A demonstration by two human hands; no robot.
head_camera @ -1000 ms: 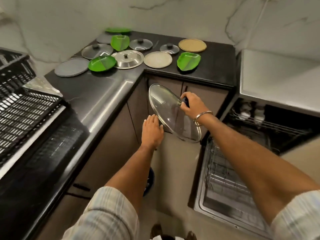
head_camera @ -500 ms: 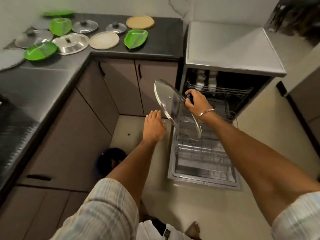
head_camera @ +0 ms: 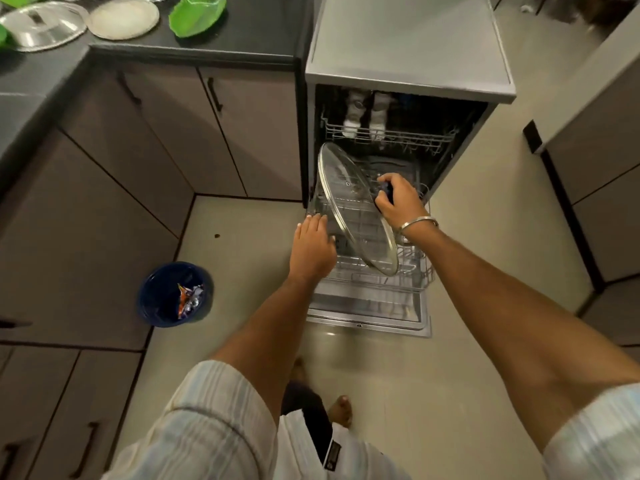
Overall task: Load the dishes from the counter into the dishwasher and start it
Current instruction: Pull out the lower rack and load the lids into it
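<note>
Below, beige floor (head_camera: 485,258), dark counter (head_camera: 242,32), open dishwasher (head_camera: 408,64)

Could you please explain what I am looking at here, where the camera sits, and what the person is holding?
The camera is worn on the person's head and looks down at their two bare arms, so there is only this one view. The right hand grips the dark knob of a large glass lid, tilted on edge over the pulled-out lower rack of an open dishwasher. The left hand, fingers straight, reaches toward the rack's left side. On the dark counter waiting to be loaded lie a steel lid, a pale plate and a green plate. A blue bin stands on the floor.
</note>
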